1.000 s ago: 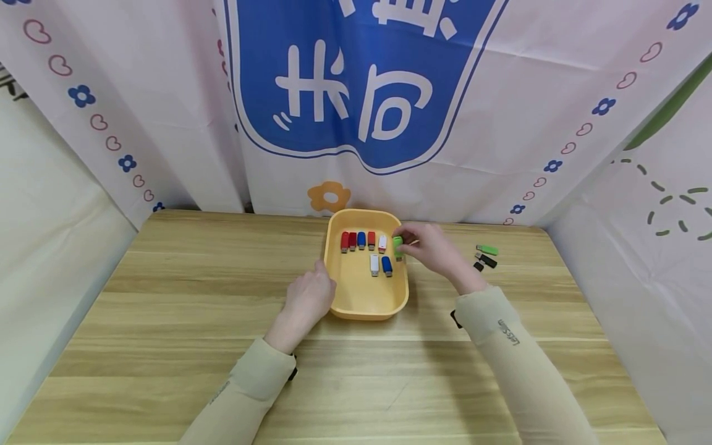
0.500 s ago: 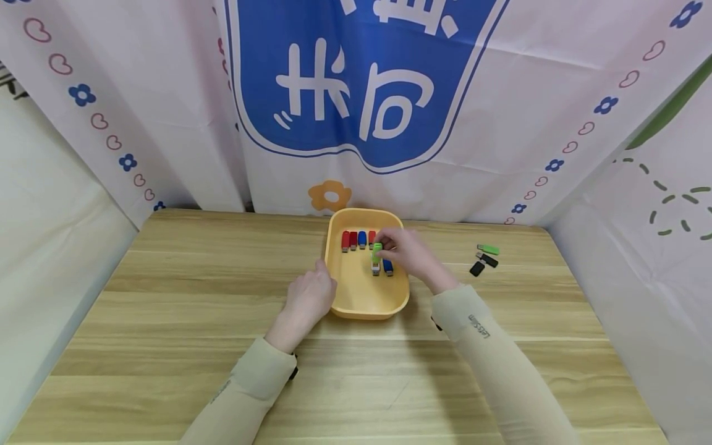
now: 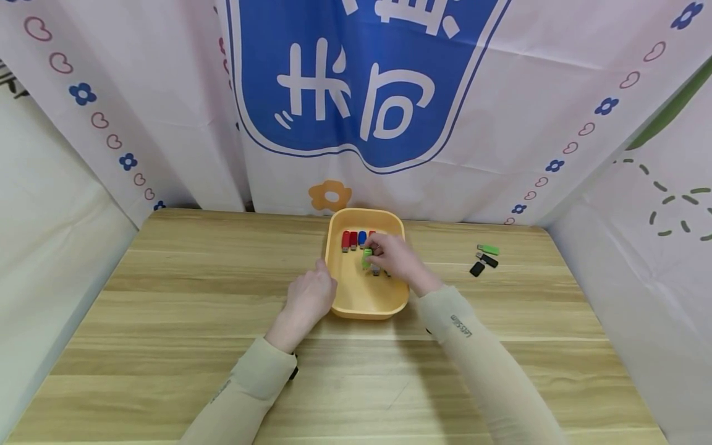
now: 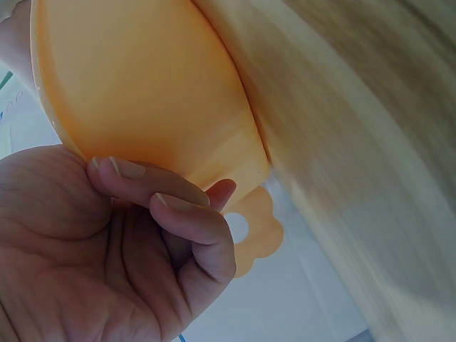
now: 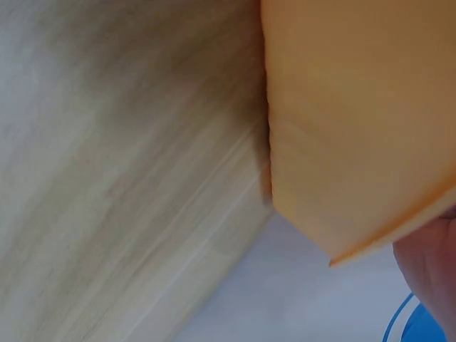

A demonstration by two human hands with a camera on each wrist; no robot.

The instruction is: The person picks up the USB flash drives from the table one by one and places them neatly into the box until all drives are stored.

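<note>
My right hand pinches a light green USB stick upright, a little above the floor of the yellow tray. Along the tray's far end lie two red USB sticks, a blue USB stick and a partly covered orange-red one. A white USB stick peeks out under my right hand; others there are hidden. My left hand holds the tray's left side with curled fingers; its thumb is out of sight in the left wrist view. The right wrist view mostly shows the tray's outer wall.
To the right on the wooden table lie a green USB stick, a black USB stick and a small black piece. A printed curtain hangs behind the table, and pale cloth closes both sides.
My right hand has carried the green USB stick left from the tray's right rim, over the white and blue sticks, to the tray's middle. My left hand stays put at the tray.
</note>
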